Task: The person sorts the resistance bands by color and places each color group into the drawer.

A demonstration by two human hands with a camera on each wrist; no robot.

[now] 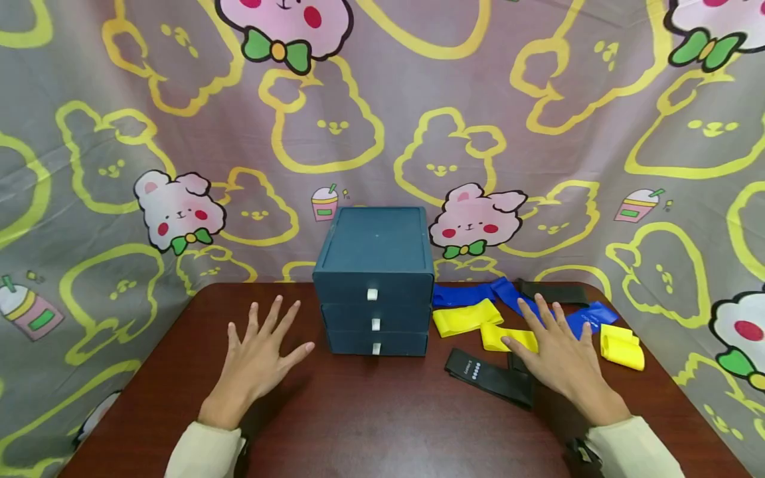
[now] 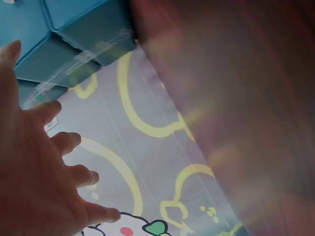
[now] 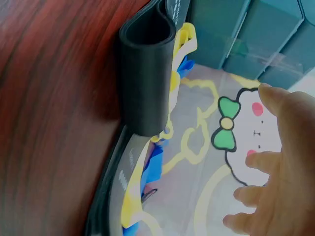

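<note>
My left hand [image 1: 257, 365] is held over the brown table, fingers spread and straight, left of a dark blue three-drawer box [image 1: 373, 289] with small white knobs. Nothing is in it. My right hand [image 1: 564, 358], also spread and holding nothing, hovers over a group of flat resistance bands on the right. Nearest it lie a black band [image 1: 490, 377] with white print and a yellow band [image 1: 508, 336], partly behind the fingers. In the right wrist view, a looped black band [image 3: 147, 83] stands out beside my right hand [image 3: 285, 167]. All three drawers look closed.
Further back lie another yellow band [image 1: 469, 317], blue bands [image 1: 463, 294] and a dark band [image 1: 558, 292]. A folded yellow band [image 1: 621, 346] sits near the right table edge. A patterned cloth [image 1: 382, 133] hangs behind and around the table [image 1: 382, 418].
</note>
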